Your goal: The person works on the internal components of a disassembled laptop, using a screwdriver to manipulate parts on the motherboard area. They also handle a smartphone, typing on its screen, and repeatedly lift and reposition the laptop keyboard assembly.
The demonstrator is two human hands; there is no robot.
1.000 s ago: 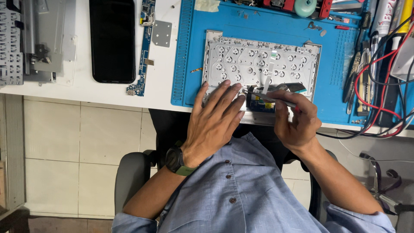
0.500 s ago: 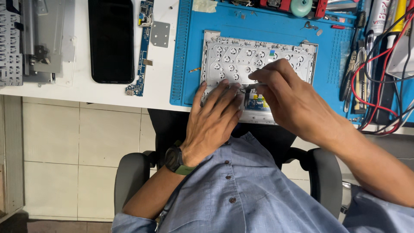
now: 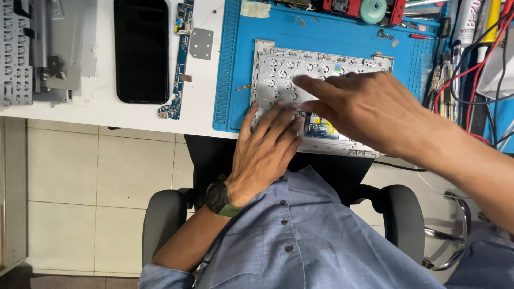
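On a white bench, a blue mat carries a grey keyboard frame, lying flat with its near edge at the bench's front. Compared with half a second ago, the right hand has slid leftward across the frame, its forefinger now stretched out toward the frame's left half, and the forearm reaches in from the lower right at a flatter angle. The left hand has scarcely shifted: it lies palm down on the frame's near left corner, fingers spread and flat. Neither hand has a grip on anything; both are open, resting on or just above the frame.

Much of the frame's middle and right is hidden beneath the right hand, and a small board with yellow patches shows only partly between the two hands. Whether the right fingertips press the frame or hover over it cannot be told. Left of the mat lie a black phone, face up, and a narrow blue circuit strip; a grey metal chassis is cut off at the picture's left edge. Red and black cables tangle at the right edge, partly out of view. A dark watch sits on the left wrist.
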